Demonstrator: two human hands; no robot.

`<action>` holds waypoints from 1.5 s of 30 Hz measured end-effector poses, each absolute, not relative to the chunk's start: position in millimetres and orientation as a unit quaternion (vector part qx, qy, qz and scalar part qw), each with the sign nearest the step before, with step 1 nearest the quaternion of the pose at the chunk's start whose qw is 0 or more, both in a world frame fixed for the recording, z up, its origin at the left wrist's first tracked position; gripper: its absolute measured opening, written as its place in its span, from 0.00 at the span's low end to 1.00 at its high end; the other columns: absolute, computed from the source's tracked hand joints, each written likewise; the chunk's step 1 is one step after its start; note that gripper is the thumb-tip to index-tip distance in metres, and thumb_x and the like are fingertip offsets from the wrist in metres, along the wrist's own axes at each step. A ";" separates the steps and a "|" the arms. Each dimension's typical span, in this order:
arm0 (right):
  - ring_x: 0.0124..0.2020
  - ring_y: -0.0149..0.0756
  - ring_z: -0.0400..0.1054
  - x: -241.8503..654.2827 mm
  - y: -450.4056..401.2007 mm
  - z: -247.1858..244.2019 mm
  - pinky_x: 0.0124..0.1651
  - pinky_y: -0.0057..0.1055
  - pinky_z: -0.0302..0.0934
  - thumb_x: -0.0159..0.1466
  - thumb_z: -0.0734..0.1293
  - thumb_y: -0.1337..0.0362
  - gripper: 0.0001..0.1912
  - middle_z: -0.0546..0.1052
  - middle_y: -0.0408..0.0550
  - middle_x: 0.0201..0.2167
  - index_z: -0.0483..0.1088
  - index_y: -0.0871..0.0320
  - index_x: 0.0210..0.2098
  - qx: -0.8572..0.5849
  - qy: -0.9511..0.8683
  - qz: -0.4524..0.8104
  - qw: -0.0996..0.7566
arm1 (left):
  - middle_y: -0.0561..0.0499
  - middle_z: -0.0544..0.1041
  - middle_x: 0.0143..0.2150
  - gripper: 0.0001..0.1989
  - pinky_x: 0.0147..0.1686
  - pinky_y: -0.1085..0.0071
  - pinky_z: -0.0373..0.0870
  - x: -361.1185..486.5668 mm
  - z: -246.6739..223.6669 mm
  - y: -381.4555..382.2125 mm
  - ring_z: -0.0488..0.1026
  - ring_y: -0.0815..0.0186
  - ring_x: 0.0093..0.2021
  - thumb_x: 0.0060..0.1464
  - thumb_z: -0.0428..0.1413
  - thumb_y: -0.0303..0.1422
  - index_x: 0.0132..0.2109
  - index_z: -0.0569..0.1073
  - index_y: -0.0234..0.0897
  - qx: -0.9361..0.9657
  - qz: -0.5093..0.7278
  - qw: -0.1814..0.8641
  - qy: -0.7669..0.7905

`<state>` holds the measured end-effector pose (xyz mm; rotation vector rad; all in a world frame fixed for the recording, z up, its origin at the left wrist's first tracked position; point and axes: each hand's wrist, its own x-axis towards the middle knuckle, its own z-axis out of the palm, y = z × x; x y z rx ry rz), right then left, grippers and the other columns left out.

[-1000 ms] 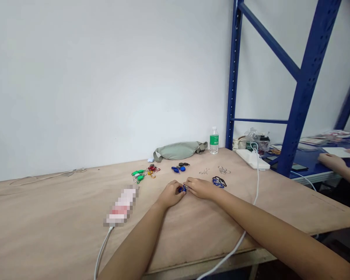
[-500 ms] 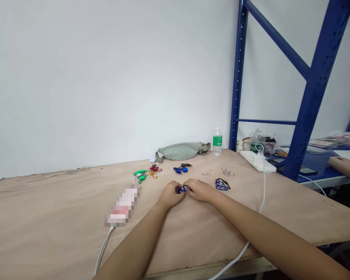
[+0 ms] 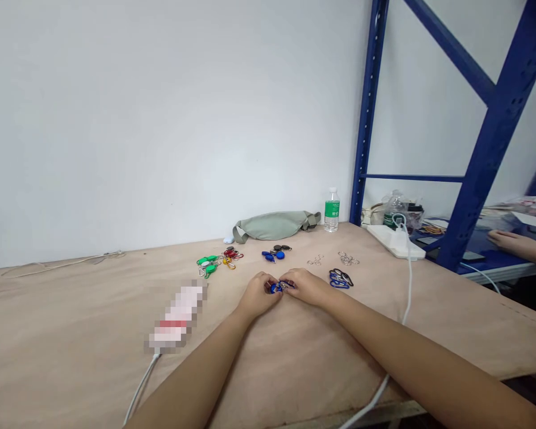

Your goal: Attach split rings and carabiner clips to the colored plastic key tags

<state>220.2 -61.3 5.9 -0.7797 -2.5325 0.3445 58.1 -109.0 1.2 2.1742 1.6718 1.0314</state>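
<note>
In the head view, the left hand (image 3: 258,295) and right hand (image 3: 306,286) are closed, fingers pinching a blue key fob (image 3: 275,288) and dark carabiner (image 3: 287,285) between them, over the plywood surface (image 3: 93,310). A pile of blue carabiners (image 3: 340,279) lies just right; metal split rings (image 3: 348,258) lie beyond.

Far edge of table (image 3: 71,322): waist bag (image 3: 274,226) left of water bottle (image 3: 332,211), both against wall (image 3: 161,119).
Middle row: clipped key tags (image 3: 214,262) left, key fobs (image 3: 274,254) next, split rings (image 3: 335,258) right.
Near these: key fob (image 3: 274,288), with carabiners (image 3: 340,278) right of it.
Far right corner: power strip (image 3: 395,241), before steel shelving (image 3: 495,137).
</note>
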 end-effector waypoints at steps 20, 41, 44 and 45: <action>0.37 0.36 0.66 220.8 -66.2 6.6 0.40 0.29 0.57 0.54 0.61 0.69 0.14 0.74 0.49 0.37 0.70 0.57 0.39 -0.267 -0.920 0.128 0.258 | 0.51 0.68 0.29 0.07 0.29 0.73 0.64 57.3 -1.8 -109.7 0.66 0.69 0.29 0.39 0.56 0.31 0.30 0.70 0.35 0.735 0.352 0.110 0.569; 0.28 0.31 0.64 222.3 -67.4 9.0 0.32 0.25 0.57 0.53 0.62 0.68 0.06 0.72 0.47 0.26 0.70 0.60 0.28 -0.287 -0.895 0.164 0.299 | 0.56 0.69 0.21 0.09 0.23 0.77 0.60 58.9 2.8 -109.3 0.65 0.73 0.23 0.37 0.53 0.24 0.31 0.67 0.34 0.692 0.392 0.209 0.569; 0.25 0.29 0.64 220.9 -69.1 7.9 0.28 0.23 0.57 0.52 0.63 0.67 0.05 0.71 0.45 0.24 0.70 0.61 0.27 -0.285 -0.876 0.225 0.318 | 0.58 0.66 0.20 0.09 0.22 0.78 0.58 59.5 5.2 -111.0 0.62 0.74 0.21 0.36 0.53 0.24 0.30 0.65 0.35 0.697 0.396 0.190 0.567; 0.25 0.28 0.63 220.3 -69.4 7.0 0.27 0.23 0.57 0.52 0.63 0.66 0.05 0.71 0.45 0.23 0.70 0.61 0.27 -0.286 -0.869 0.245 0.322 | 0.58 0.66 0.21 0.09 0.21 0.78 0.58 59.9 6.1 -111.5 0.62 0.74 0.21 0.36 0.53 0.24 0.30 0.65 0.35 0.701 0.398 0.183 0.563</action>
